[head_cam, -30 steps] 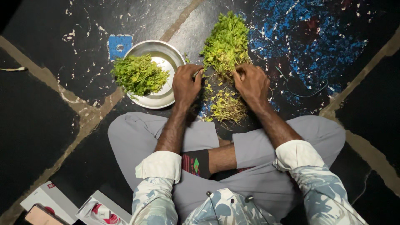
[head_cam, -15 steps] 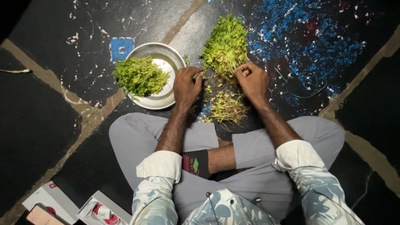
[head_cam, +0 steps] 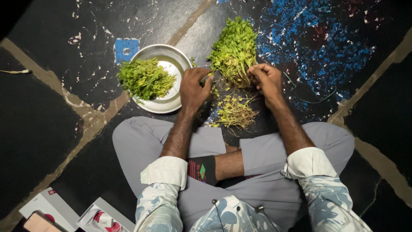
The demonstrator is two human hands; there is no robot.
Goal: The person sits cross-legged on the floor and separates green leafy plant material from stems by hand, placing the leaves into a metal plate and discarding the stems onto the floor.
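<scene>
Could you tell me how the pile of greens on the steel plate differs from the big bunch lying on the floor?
The plate pile is smaller and darker green; the floor bunch is larger and yellower. The plate pile lies untouched on the steel plate; the floor bunch has the left hand and right hand at its stem end. Both are leafy herbs.

A dark painted floor (head_cam: 51,116) shows worn tan stripes, a blue speckled patch (head_cam: 317,38) at upper right and a small blue square (head_cam: 125,49) beside the metal plate. At lower left lie 2 white boxes (head_cam: 45,204), one open with something red inside, and a phone (head_cam: 40,222). A thin green cord (head_cam: 315,98) curls on the floor.
</scene>
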